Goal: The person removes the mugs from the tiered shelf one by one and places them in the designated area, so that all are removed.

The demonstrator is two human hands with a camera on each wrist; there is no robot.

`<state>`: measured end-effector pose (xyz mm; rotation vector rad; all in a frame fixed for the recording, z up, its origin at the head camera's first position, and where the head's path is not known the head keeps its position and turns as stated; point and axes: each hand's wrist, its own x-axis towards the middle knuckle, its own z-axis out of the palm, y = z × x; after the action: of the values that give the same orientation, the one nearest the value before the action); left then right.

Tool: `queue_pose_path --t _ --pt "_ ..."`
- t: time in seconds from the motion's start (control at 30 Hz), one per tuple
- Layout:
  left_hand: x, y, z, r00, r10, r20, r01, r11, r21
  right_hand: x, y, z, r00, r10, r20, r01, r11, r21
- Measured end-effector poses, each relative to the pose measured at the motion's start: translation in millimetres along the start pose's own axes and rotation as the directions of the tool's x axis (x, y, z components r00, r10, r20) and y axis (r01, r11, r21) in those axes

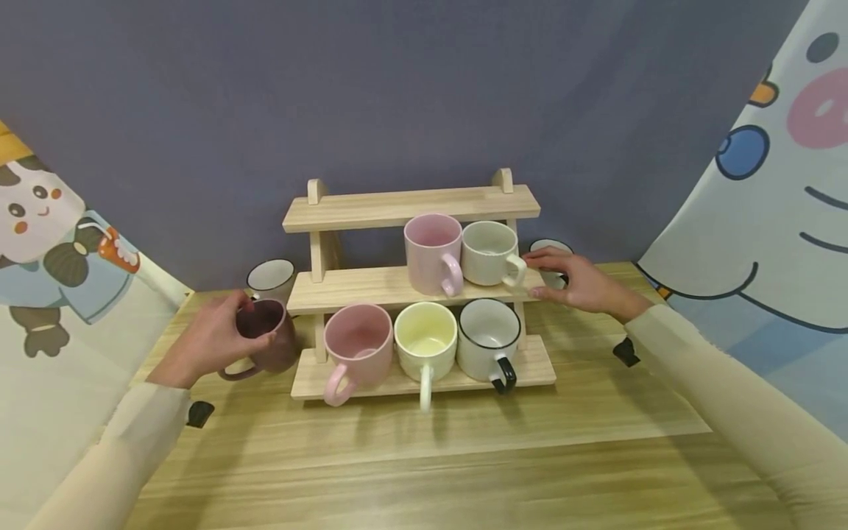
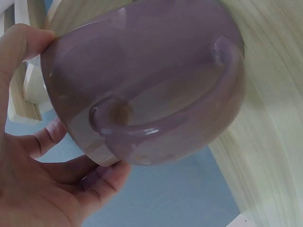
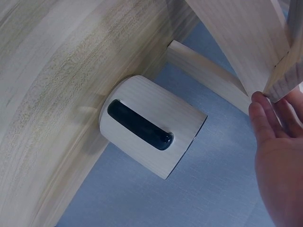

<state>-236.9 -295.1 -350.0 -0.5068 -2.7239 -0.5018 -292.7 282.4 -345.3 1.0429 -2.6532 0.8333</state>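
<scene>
My left hand (image 1: 215, 335) grips a dark purple mug (image 1: 281, 350) by its rim, thumb on one side and fingers on the other. In the left wrist view the purple mug (image 2: 147, 61) shows its big handle, and my left hand (image 2: 42, 165) holds the rim. At the far side, my right hand (image 1: 583, 283) holds the right end of the middle shelf of a wooden rack (image 1: 358, 287), close by the handle of an off-white mug (image 1: 490, 254). Up close, the right hand's fingers (image 3: 262, 123) touch the shelf's corner.
A lilac mug (image 1: 430, 254) stands beside the off-white one. Pink (image 1: 361, 346), pale yellow (image 1: 426, 346) and black-rimmed white (image 1: 489, 342) mugs fill the bottom shelf. Black-rimmed mugs stand behind the rack's left (image 1: 270, 278) and right (image 3: 151, 125) ends. A grey-blue curtain (image 1: 424, 96) hangs behind.
</scene>
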Motion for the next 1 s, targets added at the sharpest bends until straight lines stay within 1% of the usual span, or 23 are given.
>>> queue_pose_path --t 0.17,0.3,0.43,0.5,0.6,0.67,0.77,0.87,1.0 --pt "0.1 -2.5 1.9 1.0 0.018 -0.004 -0.018 1.0 0.003 0 -1 0.0 1.0 -0.01 0.0 0.01 1.0 0.002" --pt "0.5 -3.9 2.5 0.999 0.054 0.0 -0.054 0.998 0.018 0 0 0.6 1.0 -0.008 -0.006 0.008 1.0 0.001" --pt "-0.1 -5.3 1.0 0.996 0.087 0.021 -0.087 0.996 0.023 0 1 1.1 1.0 -0.008 -0.012 0.008 1.0 0.003" --pt "-0.4 -6.0 -0.6 0.995 0.094 0.04 -0.094 0.995 0.01 0 1 0.8 1.0 -0.011 -0.013 0.011 1.0 0.005" --pt "-0.9 -7.4 -2.0 0.995 0.075 0.067 -0.074 0.997 -0.021 -1 1 0.1 1.0 -0.011 -0.015 0.011 1.0 0.003" --pt "-1.6 -8.1 -3.3 0.996 0.048 0.07 -0.046 0.998 -0.038 -1 2 0.0 1.0 -0.008 -0.016 0.008 1.0 -0.002" --pt "-3.0 -8.9 -5.9 0.998 0.016 0.057 -0.014 0.999 -0.049 -1 1 -0.1 1.0 -0.002 -0.012 0.002 1.0 -0.007" --pt "-3.2 -9.6 -8.4 0.999 0.021 0.045 -0.018 0.999 -0.049 -1 0 0.2 1.0 0.003 -0.007 -0.003 1.0 -0.005" --pt "-1.3 -10.2 -10.3 0.998 0.053 0.034 -0.052 0.998 -0.033 -1 -1 0.9 1.0 0.001 -0.011 -0.001 1.0 -0.003"
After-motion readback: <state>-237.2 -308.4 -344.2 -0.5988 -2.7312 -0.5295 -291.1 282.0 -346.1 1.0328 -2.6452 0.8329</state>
